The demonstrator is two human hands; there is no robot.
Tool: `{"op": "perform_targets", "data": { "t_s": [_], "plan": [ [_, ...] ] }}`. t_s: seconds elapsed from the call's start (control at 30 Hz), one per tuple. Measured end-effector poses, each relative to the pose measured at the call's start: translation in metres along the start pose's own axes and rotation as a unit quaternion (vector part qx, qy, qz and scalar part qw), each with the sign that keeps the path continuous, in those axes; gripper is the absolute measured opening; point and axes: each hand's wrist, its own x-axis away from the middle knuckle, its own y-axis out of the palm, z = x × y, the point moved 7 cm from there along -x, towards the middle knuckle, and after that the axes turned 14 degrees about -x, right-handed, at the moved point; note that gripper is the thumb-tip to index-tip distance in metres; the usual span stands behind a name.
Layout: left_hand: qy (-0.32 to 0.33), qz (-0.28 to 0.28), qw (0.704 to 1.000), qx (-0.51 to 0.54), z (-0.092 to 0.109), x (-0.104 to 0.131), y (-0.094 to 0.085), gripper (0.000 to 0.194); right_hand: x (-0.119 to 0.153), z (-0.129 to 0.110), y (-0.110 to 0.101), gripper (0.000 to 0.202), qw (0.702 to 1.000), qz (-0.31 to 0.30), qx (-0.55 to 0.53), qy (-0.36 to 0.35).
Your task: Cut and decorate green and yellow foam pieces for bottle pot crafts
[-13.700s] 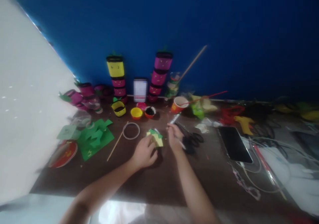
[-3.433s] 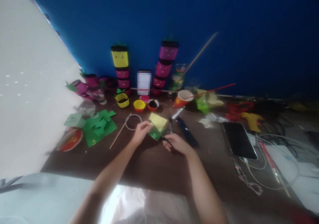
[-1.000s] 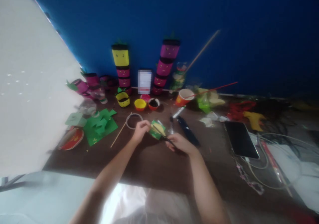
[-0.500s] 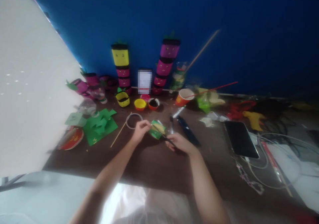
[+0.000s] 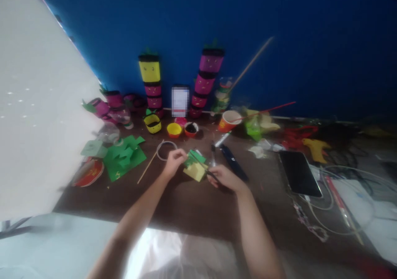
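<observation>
My left hand (image 5: pixel 175 161) pinches the left edge of a small green and yellow paper piece (image 5: pixel 194 172) above the middle of the table. My right hand (image 5: pixel 223 177) is closed on the dark handles of scissors (image 5: pixel 211 174), whose blades point up and left across the paper. The green part of the paper lies above the blades and a pale yellow part below them. Beyond my left hand lies a clear tape ring (image 5: pixel 166 151), with a thin wooden stick (image 5: pixel 147 167) beside it.
Green paper sheets (image 5: pixel 124 157) lie at the left. Yellow and black paint cups (image 5: pixel 174 130), a paper cup (image 5: pixel 230 121) and stacked purple and yellow containers (image 5: pixel 150 70) stand behind. A dark pouch (image 5: pixel 233 162), tablet (image 5: pixel 300 173) and cables (image 5: pixel 331 229) are at the right.
The yellow part of the paper has swung down below the scissors, and more green shows above the blades. Both hands have hardly moved.
</observation>
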Motion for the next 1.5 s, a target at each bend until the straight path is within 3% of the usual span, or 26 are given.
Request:
{"op": "perform_targets", "data": {
  "t_s": [0.2, 0.57, 1.5],
  "plan": [
    [-0.007, -0.011, 1.000, -0.024, 0.009, 0.002, 0.001, 0.016, -0.003, 0.000, -0.012, 0.033, 0.995, 0.086, 0.002, -0.049],
    [-0.020, -0.090, 0.994, -0.053, 0.009, 0.009, 0.014, 0.026, -0.002, 0.010, 0.004, 0.032, 0.999, 0.008, -0.048, 0.021],
    [-0.027, -0.095, 0.994, -0.055, 0.006, 0.008, 0.014, 0.023, 0.000, 0.003, 0.007, 0.033, 0.999, -0.004, -0.041, 0.023]
  ]
}}
